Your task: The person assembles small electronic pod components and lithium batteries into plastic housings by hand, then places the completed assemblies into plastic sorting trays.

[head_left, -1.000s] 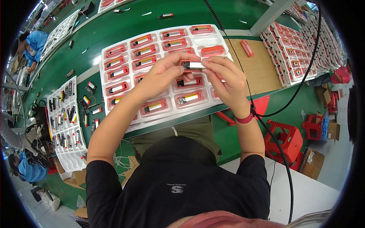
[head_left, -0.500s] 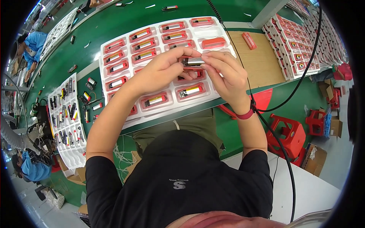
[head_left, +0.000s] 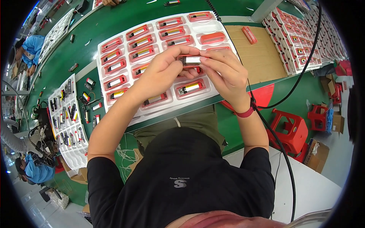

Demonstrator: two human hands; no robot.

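Both my hands hold one small red casing with a silver-white battery cell (head_left: 192,60) in it, above the large white tray (head_left: 208,27). My left hand (head_left: 163,72) grips its left end, with the index finger along the far edge and the thumb near the dark end. Pinching the right end with thumb and fingertips is my right hand (head_left: 228,74), a red band on its wrist. My fingers cover much of the casing. Rows of similar open red casings with cells fill many tray pockets. A closed-looking red casing (head_left: 212,37) lies in a pocket beyond my right hand.
Another red casing (head_left: 249,35) lies on the brown cardboard (head_left: 262,62) to the right, before stacked, filled trays (head_left: 291,41). At left, a white tray (head_left: 78,155) holds several dark parts, with loose cells beside it. A black cable (head_left: 304,85) hangs at right, near red stools (head_left: 287,129).
The casing has turned slightly between my fingers, so the cell's pale face shows more. My hands stay nearly in place, while the whole view has shifted a little.
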